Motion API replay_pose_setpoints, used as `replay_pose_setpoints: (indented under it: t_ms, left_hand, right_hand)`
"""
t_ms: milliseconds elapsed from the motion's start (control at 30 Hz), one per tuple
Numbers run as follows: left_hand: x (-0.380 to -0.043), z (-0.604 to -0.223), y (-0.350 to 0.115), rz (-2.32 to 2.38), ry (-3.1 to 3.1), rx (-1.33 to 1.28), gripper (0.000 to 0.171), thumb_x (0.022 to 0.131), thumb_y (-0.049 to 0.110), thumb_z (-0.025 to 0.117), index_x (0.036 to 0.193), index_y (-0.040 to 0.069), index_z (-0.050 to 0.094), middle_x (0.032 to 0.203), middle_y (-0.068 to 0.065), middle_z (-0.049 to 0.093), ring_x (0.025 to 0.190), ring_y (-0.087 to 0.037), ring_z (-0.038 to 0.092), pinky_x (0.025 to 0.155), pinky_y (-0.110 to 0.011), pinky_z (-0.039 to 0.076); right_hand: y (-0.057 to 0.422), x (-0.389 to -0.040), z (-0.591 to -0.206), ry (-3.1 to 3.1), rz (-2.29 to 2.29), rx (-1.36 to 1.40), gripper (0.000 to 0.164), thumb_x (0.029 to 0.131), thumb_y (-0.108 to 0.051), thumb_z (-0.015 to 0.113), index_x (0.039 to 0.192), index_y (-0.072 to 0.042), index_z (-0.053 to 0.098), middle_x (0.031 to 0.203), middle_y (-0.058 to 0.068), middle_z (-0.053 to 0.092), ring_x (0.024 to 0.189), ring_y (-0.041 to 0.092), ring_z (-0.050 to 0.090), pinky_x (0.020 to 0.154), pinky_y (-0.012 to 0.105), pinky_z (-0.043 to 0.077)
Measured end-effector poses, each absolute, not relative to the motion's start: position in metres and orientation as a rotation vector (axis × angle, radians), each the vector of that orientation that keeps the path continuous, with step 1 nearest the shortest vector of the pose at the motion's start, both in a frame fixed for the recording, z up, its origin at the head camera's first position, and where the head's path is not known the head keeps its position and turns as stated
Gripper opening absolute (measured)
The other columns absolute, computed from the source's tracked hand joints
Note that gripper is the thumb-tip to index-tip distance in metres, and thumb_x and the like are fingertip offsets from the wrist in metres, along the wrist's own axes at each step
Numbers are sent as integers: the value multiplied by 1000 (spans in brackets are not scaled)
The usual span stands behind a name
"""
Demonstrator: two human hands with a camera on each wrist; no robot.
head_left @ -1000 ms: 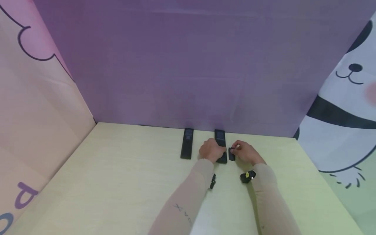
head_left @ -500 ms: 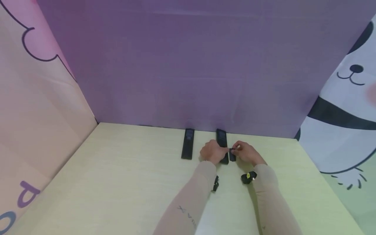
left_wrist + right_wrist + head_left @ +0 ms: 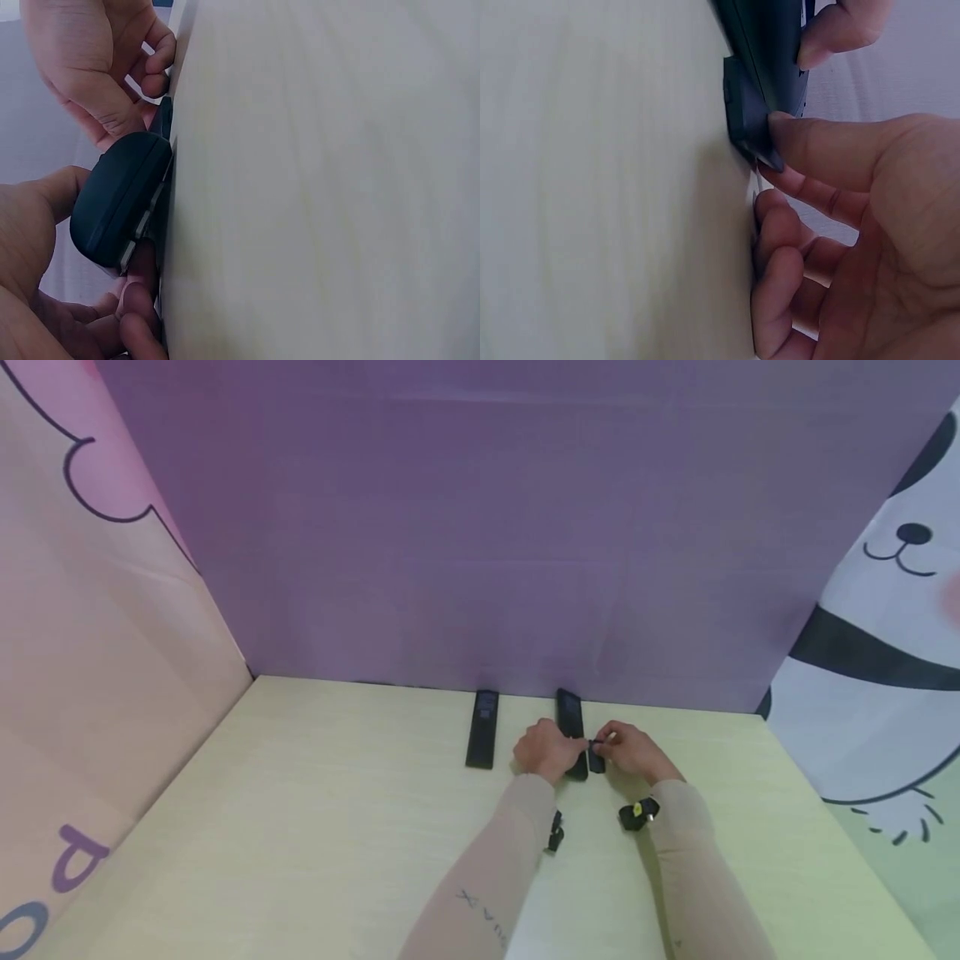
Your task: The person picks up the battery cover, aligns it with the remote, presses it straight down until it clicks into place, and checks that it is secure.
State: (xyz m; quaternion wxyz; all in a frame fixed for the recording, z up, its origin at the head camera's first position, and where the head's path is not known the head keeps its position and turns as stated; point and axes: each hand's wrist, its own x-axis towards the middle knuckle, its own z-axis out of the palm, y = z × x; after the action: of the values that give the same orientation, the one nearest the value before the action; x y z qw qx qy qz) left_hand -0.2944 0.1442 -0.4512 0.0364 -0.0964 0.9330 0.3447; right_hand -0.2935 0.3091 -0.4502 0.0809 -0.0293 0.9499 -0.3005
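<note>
Currently, in the head view, a long black plastic handheld device (image 3: 570,714) is grasped by the left hand (image 3: 543,750) at the back of a pale wood-grain table (image 3: 322,827). Just to its right, a small flat black plastic piece (image 3: 597,761) is pinched in the grip of the right hand (image 3: 635,753). A second long black device (image 3: 482,731), marked with a bluish patch near its far end, is laid flat to the left of the left hand, apart from it. The table is backed by a smooth purple sheet (image 3: 450,527), and the right side is covered by a panel printed with a panda (image 3: 885,702). Both arms are covered by beige sleeves (image 3: 480,868).

In the left wrist view, the held device is seen end-on, tilted over the table. It is clasped between the left thumb on one side and the curled fingers tucked beneath it. The right hand is seen beyond it.

In the right wrist view, the small piece is held at its near end between the thumb and forefinger, the other fingers being curled near the table. It is overlapped by the held device; whether the two are touching cannot be told.
</note>
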Motion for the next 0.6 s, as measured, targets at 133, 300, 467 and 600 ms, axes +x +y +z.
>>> replay_pose_setpoints:
  t_ms: [133,300,467,600]
  left_hand:
    - [-295,-452,143,1069,2860,-258,52,79,57,80,101,10,73,90,-6,73,83,-24,67,76,-40,53]
    - [-296,-454,137,1104,2856,-210,50,87,58,71,101,10,72,92,-7,74,84,-24,67,77,-41,52]
    - [-294,-454,130,1193,2827,-197,46,95,54,61,98,10,73,98,-10,76,91,-27,70,79,-42,51]
    - [-294,-453,125,1252,2786,-200,41,98,49,58,93,11,73,99,-10,76,93,-27,69,80,-42,50]
  right_hand:
    - [308,-294,-451,2837,-902,-81,18,100,-21,62,109,-6,63,96,11,69,81,21,58,69,31,42]
    - [308,-292,-447,2821,-918,-75,19,101,-22,63,110,-5,63,99,13,69,84,22,59,70,31,43]
    - [307,-292,-447,2823,-914,-71,20,100,-23,63,110,-5,63,102,15,70,88,24,60,73,32,43]
    - [308,-293,-447,2817,-925,-80,21,100,-24,63,109,-5,63,101,14,70,89,25,60,74,33,43]
